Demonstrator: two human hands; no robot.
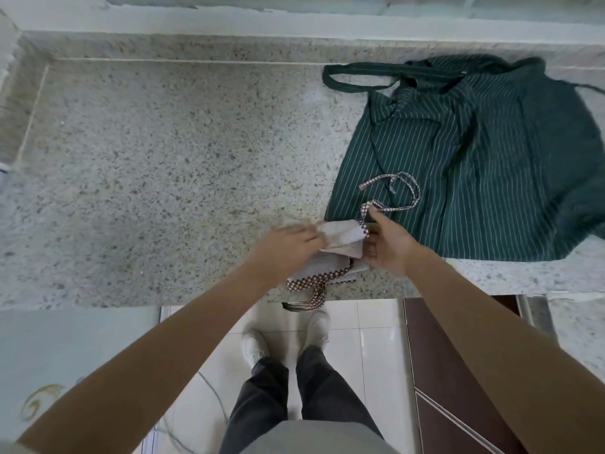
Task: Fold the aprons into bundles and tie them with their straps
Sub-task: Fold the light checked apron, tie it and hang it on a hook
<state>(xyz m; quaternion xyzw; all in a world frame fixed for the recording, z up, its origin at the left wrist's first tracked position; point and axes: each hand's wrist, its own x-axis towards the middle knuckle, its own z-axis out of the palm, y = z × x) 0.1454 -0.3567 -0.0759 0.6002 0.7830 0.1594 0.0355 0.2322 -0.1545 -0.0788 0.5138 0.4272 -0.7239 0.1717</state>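
Note:
A small folded bundle of pale grey apron (343,239) lies near the counter's front edge. My left hand (288,244) holds its left end, blurred by motion. My right hand (388,244) sits at the bundle's right end and pinches a brown-and-white checked strap (393,204), which loops over a green apron. Another checked strap (316,290) trails from under the bundle and hangs over the counter edge. The dark green striped apron (484,165) lies spread out at the right, its neck loop (350,78) reaching left.
The speckled granite counter (163,178) runs wide to the left, with a raised ledge at the back and left side. Below the front edge are white floor tiles, my shoes (255,348) and a dark brown cabinet door (451,371).

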